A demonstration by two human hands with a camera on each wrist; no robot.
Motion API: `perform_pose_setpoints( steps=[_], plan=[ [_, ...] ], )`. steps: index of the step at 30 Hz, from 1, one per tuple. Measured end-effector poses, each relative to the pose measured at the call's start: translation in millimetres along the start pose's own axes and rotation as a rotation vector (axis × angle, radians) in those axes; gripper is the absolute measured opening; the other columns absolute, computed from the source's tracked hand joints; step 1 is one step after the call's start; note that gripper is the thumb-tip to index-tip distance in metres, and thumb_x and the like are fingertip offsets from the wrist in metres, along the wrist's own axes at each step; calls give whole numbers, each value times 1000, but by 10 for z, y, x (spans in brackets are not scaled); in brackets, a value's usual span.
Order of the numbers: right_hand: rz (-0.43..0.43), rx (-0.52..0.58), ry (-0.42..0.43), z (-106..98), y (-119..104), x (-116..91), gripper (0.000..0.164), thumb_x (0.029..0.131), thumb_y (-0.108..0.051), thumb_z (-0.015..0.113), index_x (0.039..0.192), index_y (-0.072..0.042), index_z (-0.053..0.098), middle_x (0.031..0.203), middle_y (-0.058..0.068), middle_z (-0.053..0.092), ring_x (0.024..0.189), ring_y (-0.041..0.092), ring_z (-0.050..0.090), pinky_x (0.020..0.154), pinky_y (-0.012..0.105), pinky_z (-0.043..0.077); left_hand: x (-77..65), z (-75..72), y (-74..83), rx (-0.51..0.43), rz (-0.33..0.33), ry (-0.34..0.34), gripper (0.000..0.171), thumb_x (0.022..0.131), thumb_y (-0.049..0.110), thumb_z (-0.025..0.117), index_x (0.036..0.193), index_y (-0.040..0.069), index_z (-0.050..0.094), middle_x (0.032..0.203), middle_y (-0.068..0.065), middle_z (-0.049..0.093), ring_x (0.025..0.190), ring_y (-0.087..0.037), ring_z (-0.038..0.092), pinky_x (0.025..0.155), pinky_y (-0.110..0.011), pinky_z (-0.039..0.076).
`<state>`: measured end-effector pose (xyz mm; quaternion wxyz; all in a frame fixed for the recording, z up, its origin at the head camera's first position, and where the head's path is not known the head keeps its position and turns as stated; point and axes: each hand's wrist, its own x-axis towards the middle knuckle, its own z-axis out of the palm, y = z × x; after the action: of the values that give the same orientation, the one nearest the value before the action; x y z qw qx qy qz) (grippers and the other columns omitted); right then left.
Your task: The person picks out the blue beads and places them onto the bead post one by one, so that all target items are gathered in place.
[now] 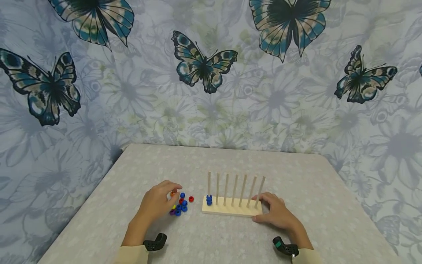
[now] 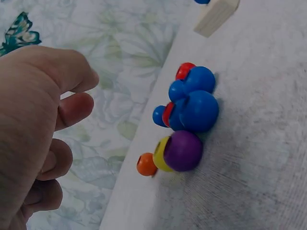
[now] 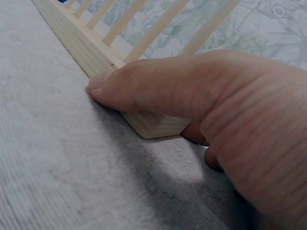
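My left hand (image 1: 157,201) hovers over a loose cluster of coloured beads (image 1: 178,212), its fingers loosely bent, with nothing visible between them. In the left wrist view, blue beads (image 2: 199,111), a purple bead (image 2: 183,151), a yellow bead (image 2: 162,154) and an orange bead (image 2: 147,164) lie below and beside the fingers. A wooden peg board (image 1: 227,209) with a row of upright pegs stands right of the beads. Blue beads (image 1: 209,200) are stacked on its leftmost peg. My right hand (image 1: 278,212) grips the board's right end, thumb along the front edge (image 3: 115,88), other fingers partly hidden behind.
One red bead (image 1: 191,199) lies a little apart, between the cluster and the board. A pale patterned cloth covers the table (image 1: 184,161). Behind it hangs a butterfly-print backdrop (image 1: 211,117).
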<state>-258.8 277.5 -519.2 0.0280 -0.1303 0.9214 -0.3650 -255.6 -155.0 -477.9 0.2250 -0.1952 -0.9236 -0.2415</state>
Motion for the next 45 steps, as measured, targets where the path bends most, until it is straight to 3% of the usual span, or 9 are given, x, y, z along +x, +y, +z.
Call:
perform_pose_setpoints(
  steps=[4, 6, 11, 16, 24, 30, 35, 45],
  plan=[
    [0, 8, -6, -3, -1, -8, 59, 65, -50, 91, 116, -37, 65, 125, -11, 62, 128, 22, 50, 94, 43, 27, -32, 31, -7, -20, 15, -43, 19, 84, 18, 79, 103, 22, 76, 91, 9, 68, 71, -9, 64, 52, -17, 42],
    [2, 16, -8, -8, -6, -7, 59, 65, -50, 90, 116, -37, 65, 125, -11, 62, 128, 23, 49, 94, 42, 26, -36, 35, -7, -20, 18, -60, 18, 85, 17, 79, 102, 22, 76, 90, 10, 67, 75, -8, 67, 54, -17, 44],
    [-2, 32, -8, -11, -17, -2, 57, 66, -49, 91, 115, -36, 65, 125, -10, 62, 128, 23, 49, 95, 44, 25, -36, 20, 2, 3, 0, -122, 16, 87, 20, 77, 103, 23, 77, 91, 9, 66, 60, 1, 52, 54, -18, 42],
    [0, 28, -7, 0, -12, 2, 57, 65, -48, 91, 114, -36, 65, 122, -10, 63, 125, 23, 50, 95, 43, 25, -34, 32, -4, 48, 27, -184, 15, 89, 22, 77, 104, 23, 77, 92, 9, 64, 61, 4, 45, 55, -17, 42],
    [10, 20, -5, 14, 18, 20, 58, 63, -50, 91, 113, -39, 64, 123, -13, 61, 127, 21, 50, 94, 42, 26, -52, 84, -61, 83, 165, -171, 16, 89, 23, 77, 105, 22, 77, 94, 10, 63, 70, 4, 55, 60, -19, 49],
    [-13, 2, 0, 13, 37, 14, 57, 65, -50, 91, 114, -37, 65, 124, -10, 62, 126, 23, 50, 93, 43, 27, -79, 160, -90, 85, 199, -139, 15, 89, 20, 77, 104, 23, 78, 92, 12, 60, 68, 5, 54, 60, -18, 49],
    [-4, 1, -1, 14, 45, 19, 58, 65, -51, 90, 115, -37, 65, 124, -11, 62, 126, 22, 50, 92, 41, 26, -80, 176, -76, 102, 189, -139, 18, 88, 18, 77, 106, 22, 78, 91, 10, 58, 65, 6, 50, 56, -17, 45],
    [2, 5, -4, 11, 36, 14, 56, 65, -51, 90, 113, -39, 65, 122, -12, 62, 126, 22, 50, 91, 41, 26, -73, 146, -6, 133, 117, -219, 15, 92, 22, 72, 106, 26, 77, 92, 11, 55, 63, 5, 44, 53, -16, 38]
  ],
)
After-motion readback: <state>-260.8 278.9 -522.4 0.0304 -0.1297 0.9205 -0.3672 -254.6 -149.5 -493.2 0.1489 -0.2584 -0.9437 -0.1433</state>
